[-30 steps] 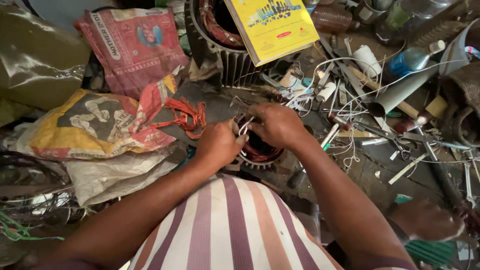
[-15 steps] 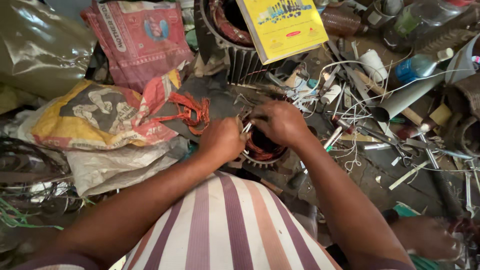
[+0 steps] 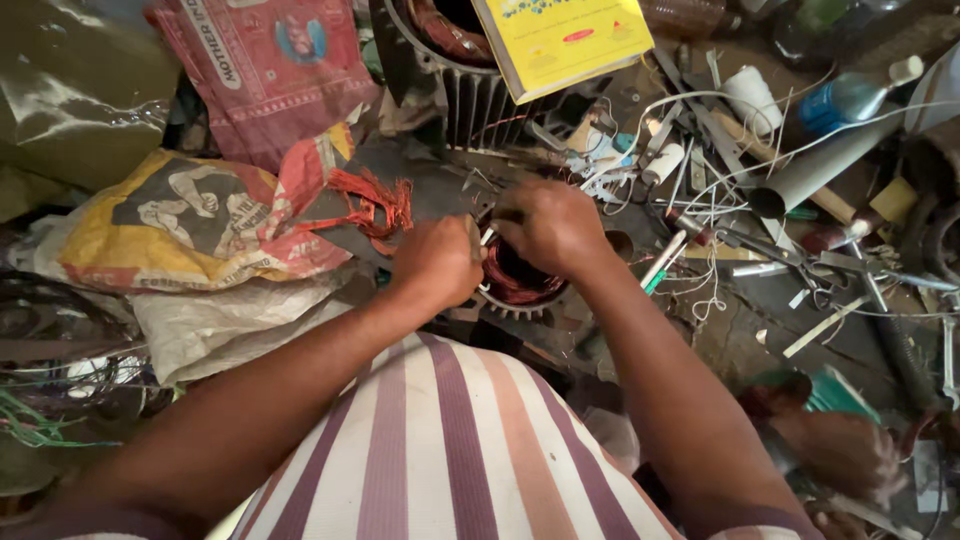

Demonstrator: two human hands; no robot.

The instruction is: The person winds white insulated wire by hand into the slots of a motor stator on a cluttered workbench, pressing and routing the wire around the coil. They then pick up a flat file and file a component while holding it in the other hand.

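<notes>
Yellow book (image 3: 565, 40) shifted up-frame, left hand (image 3: 437, 262), right hand (image 3: 548, 226) pinching wires on copper-wound stator (image 3: 515, 280)

Dark cluttered floor (image 3: 760, 330) bears sacks (image 3: 200, 225), tools (image 3: 800, 255), wires (image 3: 700, 290).

Dim, dark floor (image 3: 760, 330) strewn with sacks (image 3: 200, 225) and tools (image 3: 800, 260).

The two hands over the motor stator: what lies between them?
In the head view, a short white sleeve tube sits between left hand and right hand, above the stator's copper winding.
</notes>
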